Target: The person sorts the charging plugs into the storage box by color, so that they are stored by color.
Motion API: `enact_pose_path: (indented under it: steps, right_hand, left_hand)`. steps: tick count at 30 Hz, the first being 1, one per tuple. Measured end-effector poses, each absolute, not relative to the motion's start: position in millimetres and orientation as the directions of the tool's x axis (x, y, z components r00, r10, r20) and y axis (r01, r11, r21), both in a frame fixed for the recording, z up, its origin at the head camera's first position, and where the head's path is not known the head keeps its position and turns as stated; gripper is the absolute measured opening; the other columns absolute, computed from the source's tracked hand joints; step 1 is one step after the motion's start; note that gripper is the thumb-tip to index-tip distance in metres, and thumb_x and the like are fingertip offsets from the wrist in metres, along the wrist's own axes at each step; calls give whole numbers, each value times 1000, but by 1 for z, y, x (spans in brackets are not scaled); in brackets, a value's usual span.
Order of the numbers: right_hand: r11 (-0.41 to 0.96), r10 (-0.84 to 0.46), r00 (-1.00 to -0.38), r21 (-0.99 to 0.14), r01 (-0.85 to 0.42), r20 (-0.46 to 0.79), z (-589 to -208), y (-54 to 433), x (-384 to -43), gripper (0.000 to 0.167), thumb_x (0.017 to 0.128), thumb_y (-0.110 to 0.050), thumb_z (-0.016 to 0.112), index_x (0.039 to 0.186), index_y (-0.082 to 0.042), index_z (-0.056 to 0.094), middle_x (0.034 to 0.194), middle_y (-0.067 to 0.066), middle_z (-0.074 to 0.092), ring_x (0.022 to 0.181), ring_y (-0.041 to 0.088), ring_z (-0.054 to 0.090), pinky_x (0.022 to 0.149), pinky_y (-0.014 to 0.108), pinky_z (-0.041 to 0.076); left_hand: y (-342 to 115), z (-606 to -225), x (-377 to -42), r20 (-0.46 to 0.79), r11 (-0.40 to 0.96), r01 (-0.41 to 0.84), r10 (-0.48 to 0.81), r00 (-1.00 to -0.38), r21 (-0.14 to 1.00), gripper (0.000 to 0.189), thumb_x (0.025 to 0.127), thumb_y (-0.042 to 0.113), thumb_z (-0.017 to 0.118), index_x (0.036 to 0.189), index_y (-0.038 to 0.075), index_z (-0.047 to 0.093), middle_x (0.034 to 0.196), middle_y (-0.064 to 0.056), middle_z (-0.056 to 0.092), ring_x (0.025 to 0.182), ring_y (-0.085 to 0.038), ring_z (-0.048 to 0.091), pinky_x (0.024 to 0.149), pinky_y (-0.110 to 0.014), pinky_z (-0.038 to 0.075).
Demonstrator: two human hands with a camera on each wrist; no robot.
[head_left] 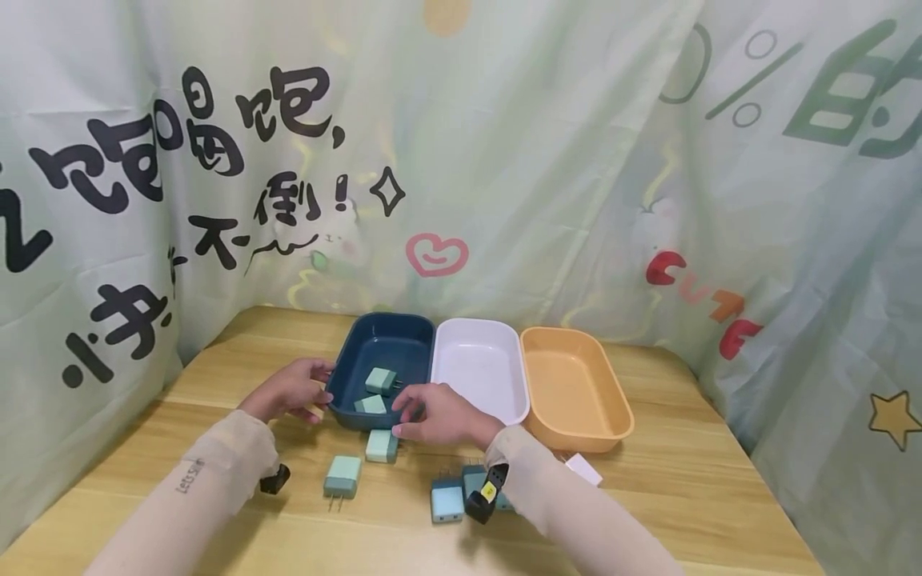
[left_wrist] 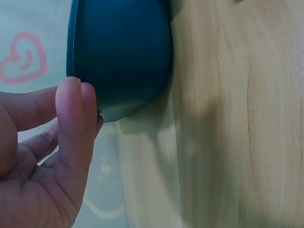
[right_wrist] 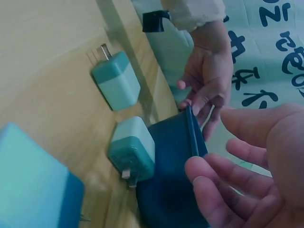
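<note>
My left hand (head_left: 291, 390) is at the left side of the dark blue tray (head_left: 398, 322), fingertips touching its rim; the left wrist view shows the fingers (left_wrist: 71, 109) against the tray's edge. Over the tray's near right corner is my right hand (head_left: 442, 416), thumb and fingers apart with nothing between them. A green plug charger (head_left: 379, 380) and another green charger (head_left: 370, 406) lie inside this tray. Just in front of its near wall sits a third green charger (head_left: 381, 446), prongs showing in the right wrist view. Nearer me is another two-tone green charger (head_left: 342, 478).
A white tray (head_left: 479, 324) and an orange tray (head_left: 576, 444) stand side by side right of the blue one. Below my right wrist are a blue charger (head_left: 447, 502) and others partly hidden. A white charger (head_left: 584, 470) lies before the orange tray. A printed curtain (head_left: 519, 200) hangs behind.
</note>
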State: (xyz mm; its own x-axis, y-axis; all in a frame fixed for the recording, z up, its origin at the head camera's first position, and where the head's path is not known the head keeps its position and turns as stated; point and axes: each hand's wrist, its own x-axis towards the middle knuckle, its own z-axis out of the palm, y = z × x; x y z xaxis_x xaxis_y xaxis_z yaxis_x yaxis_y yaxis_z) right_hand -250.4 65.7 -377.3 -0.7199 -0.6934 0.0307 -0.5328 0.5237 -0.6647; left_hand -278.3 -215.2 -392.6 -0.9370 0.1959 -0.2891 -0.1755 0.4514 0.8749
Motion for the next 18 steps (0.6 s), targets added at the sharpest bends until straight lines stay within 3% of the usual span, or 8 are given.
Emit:
enact_pose_path:
  steps: [6,12,18]
  right_hand:
    - [550,-746,-664,-608,-572,-50,-388,66,-248,33,87,-26,74,115,-10,68,86,-9,70,82,4,63,76,19,50]
    - [610,-734,-666,-564,-557,-135,-398,64,-243,47,87,-30,73,128,-10,61,92,-7,71,93,5,63,85,19,48]
    - [654,-705,-685,-540,-530,-182,-404,62,-243,57,86,-34,73,135,-9,57,97,-5,71,93,5,62,84,20,49]
  left_hand:
    - [-215,-391,-279,-291,445,-179,197,-936,878,62,89,-13,54,145,-9,28,141,-34,35,87,-32,60,60,-39,58]
    - [-216,-390,-278,-288,446,-173,204,-936,878,62,90,-13,54,145,-9,27,140,-34,36,86,-30,60,60,-39,58]
    - [-213,-388,-277,-295,453,-175,209,-932,874,62,90,-13,54,145,-10,27,139,-34,36,86,-30,60,60,-39,58]
